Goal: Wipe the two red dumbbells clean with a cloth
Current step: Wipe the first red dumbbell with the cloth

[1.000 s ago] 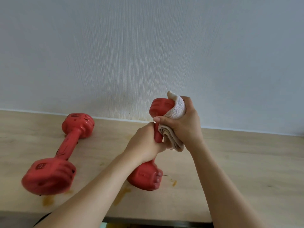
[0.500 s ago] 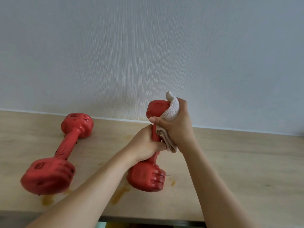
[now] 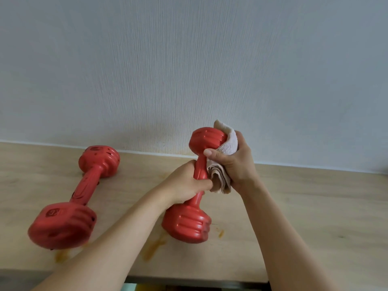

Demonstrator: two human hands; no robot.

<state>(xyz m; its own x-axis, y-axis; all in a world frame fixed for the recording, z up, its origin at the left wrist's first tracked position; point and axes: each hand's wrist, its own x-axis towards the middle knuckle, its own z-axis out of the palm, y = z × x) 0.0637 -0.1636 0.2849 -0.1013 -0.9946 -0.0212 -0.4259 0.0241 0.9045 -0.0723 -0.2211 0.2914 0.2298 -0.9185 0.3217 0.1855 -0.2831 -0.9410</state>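
Observation:
My left hand (image 3: 186, 183) grips the handle of a red dumbbell (image 3: 189, 223), which stands tilted with its lower head near the wooden table (image 3: 315, 217). My right hand (image 3: 235, 162) holds a folded pale cloth (image 3: 227, 143) against the dumbbell's upper head and the top of its handle. A second red dumbbell (image 3: 84, 190) lies flat on the table to the left, untouched, with dark specks on its far head.
Orange-brown smears (image 3: 153, 248) mark the table below the held dumbbell and near the left dumbbell's front head. A pale textured wall (image 3: 189, 70) rises right behind the table. The table's front edge (image 3: 189, 279) runs along the bottom.
The cloth in my right hand has shifted slightly on the upper head, uncovering more of the handle. The held dumbbell has tilted a little. The left dumbbell has not moved.

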